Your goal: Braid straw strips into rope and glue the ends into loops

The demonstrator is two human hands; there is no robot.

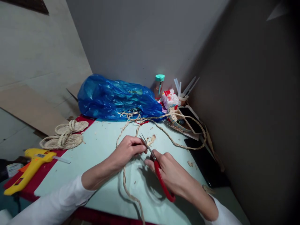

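My left hand (130, 148) pinches a twisted natural-fibre rope (134, 197) over the middle of the table. One length hangs toward the near edge, while more of the rope loops away to the back and right. In my right hand (170, 173) is a pair of scissors (162, 184) with red handles. Their blades point up and left, right beside my left fingertips. Whether the blades touch the rope is hard to tell. Just behind the blade tips is a pale, frayed scrap of fibre (152, 139).
A blue plastic bag (112, 97) fills the back. At left are woven fibre soles (63, 140) and a yellow glue gun (29, 170). A black tablet-like slab (208, 165), a phone (191, 120) and a green-lidded jar (159, 82) stand or lie right and back, near the walls.
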